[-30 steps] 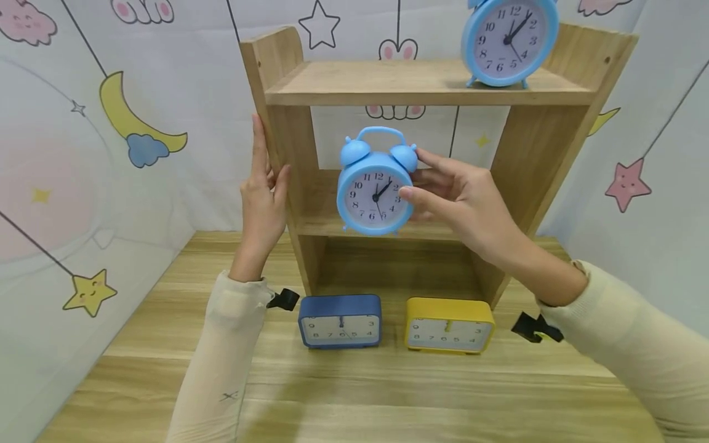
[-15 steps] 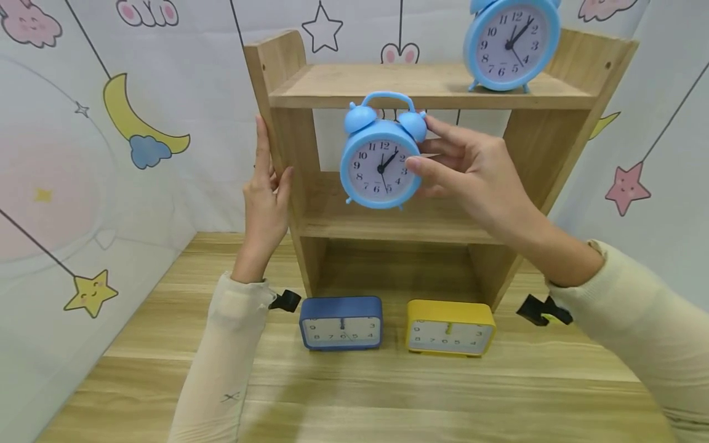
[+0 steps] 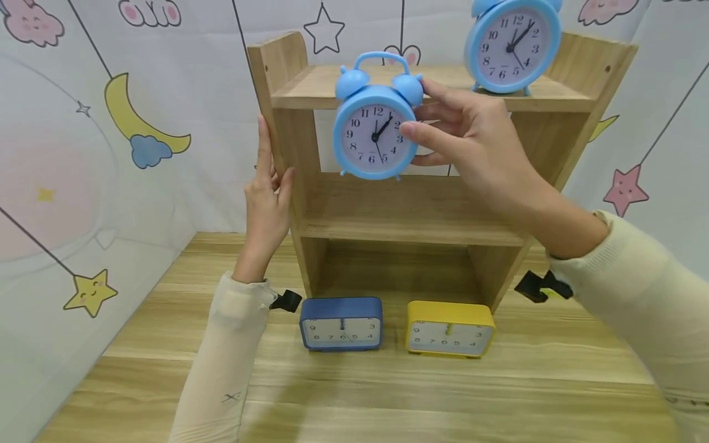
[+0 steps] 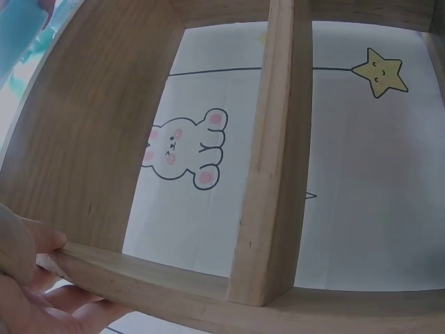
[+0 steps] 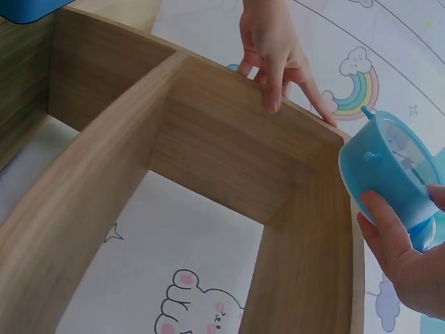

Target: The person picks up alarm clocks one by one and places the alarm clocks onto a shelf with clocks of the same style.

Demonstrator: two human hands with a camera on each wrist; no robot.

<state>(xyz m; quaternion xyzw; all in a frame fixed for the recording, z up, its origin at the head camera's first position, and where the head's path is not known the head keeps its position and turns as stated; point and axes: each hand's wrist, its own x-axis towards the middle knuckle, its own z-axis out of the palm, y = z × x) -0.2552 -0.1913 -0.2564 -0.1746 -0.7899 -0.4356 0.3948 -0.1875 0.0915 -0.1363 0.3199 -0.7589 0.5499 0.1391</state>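
A light blue twin-bell alarm clock (image 3: 360, 144) is upright in front of the wooden shelf unit (image 3: 410, 231), its base below the top board's front edge. My right hand (image 3: 479, 138) holds it from the right side, thumb on the dial's rim, fingers behind. In the right wrist view the clock (image 5: 379, 167) shows its blue back, with fingers against it. My left hand (image 3: 267, 206) grips the shelf's left side panel, thumb at the front edge, other fingers along the outer face. Part of that hand (image 4: 42, 271) shows at the panel edge in the left wrist view.
A second light blue alarm clock (image 3: 512, 49) stands on the top board at the right. On the wooden table (image 3: 388, 400), a blue rectangular clock (image 3: 340, 323) and a yellow rectangular clock (image 3: 450, 329) stand before the shelf. A patterned cloth (image 3: 166, 197) hangs behind and beside it.
My right hand has raised the held alarm clock from in front of the middle compartment to overlap the top board. The left hand stays on the side panel.
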